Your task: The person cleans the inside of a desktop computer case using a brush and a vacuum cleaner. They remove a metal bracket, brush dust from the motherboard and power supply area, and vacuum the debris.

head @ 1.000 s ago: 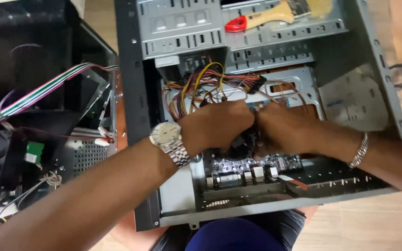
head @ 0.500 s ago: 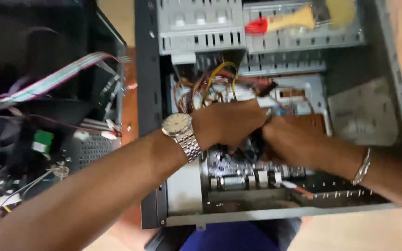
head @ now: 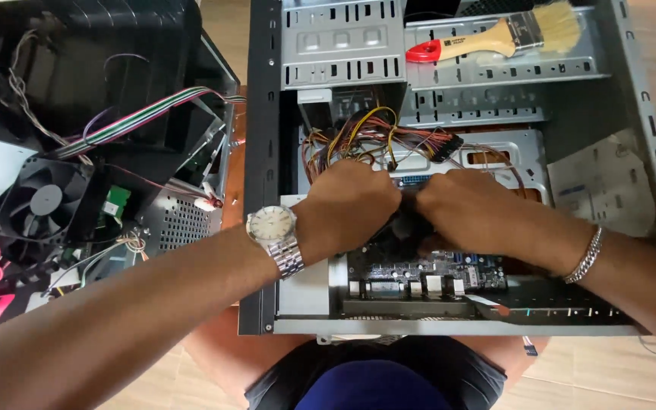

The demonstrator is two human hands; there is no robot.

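Observation:
An open grey computer case (head: 263, 152) lies on its side in front of me. Both my hands are down inside it over the motherboard (head: 427, 269). My left hand (head: 347, 205), with a silver wristwatch, is curled next to my right hand (head: 472, 209), which wears a silver bracelet. Their fingers meet over a dark part (head: 404, 228) in the middle of the board, mostly hidden beneath them. What the fingers grip cannot be made out. A bundle of coloured power cables (head: 366, 140) hangs just behind the hands.
A paintbrush (head: 495, 38) with a red-tipped wooden handle rests on the drive cage at the top. To the left lies a second opened black case (head: 115, 76) with a fan (head: 43, 201), a ribbon cable (head: 138, 121) and loose wires.
My view has shifted a little. Both hands stay together at the same spot over the board, the left hand drawn slightly nearer the case's left side.

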